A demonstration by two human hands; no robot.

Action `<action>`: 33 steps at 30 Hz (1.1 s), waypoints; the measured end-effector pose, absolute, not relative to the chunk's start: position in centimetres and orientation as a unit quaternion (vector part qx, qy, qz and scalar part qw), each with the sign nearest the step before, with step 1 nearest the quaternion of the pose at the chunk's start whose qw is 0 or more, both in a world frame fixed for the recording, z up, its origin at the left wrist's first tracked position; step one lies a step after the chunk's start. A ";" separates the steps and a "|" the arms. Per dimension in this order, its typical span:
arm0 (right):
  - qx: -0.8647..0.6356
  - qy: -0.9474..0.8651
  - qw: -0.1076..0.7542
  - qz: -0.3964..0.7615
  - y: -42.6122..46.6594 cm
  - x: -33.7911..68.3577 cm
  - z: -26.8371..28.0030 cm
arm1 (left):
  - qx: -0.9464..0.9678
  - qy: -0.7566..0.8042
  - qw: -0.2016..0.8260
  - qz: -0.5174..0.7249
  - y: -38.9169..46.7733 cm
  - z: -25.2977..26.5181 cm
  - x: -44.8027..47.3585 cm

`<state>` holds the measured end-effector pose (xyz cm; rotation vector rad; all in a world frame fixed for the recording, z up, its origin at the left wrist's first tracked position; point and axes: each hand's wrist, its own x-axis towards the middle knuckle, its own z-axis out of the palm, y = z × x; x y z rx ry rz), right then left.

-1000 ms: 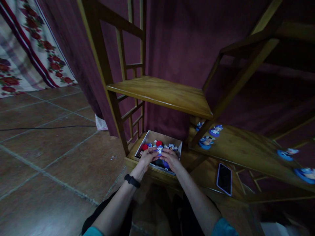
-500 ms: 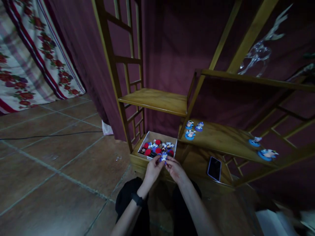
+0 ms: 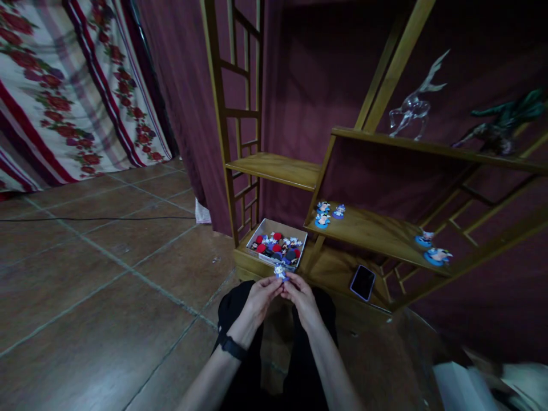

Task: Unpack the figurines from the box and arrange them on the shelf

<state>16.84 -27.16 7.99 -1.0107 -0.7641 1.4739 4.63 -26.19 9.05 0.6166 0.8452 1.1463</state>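
Both hands hold one small white-and-purple figurine (image 3: 280,272) upright in front of me, near the box's front edge. My left hand (image 3: 262,295) pinches its purple base from the left. From the right, my right hand (image 3: 301,293) grips the same base with its fingertips. Just beyond is a shallow cardboard box (image 3: 255,235) full of small figurines with red, purple and dark parts. On the shelf to the right stand two blue-based figurines (image 3: 322,220) and a purple-based figurine (image 3: 339,212). Two more blue-based figurines (image 3: 437,256) are at that shelf's right end.
A wooden shelf unit (image 3: 278,169) rises ahead. A phone (image 3: 363,283) lies on its lower board. A clear glass deer (image 3: 413,108) and a dark green sculpture (image 3: 500,123) stand higher up. A black cable (image 3: 98,219) crosses the tiled floor at left.
My view has shifted, so the shelf's right side shows more fully. The figurine now stands more upright and farther from the box's contents, still between both hands.
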 end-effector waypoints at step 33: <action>-0.376 -0.191 0.612 0.669 -32.0 21.0 5.9 | 0.844 0.440 0.090 0.293 -31.8 8.5 7.7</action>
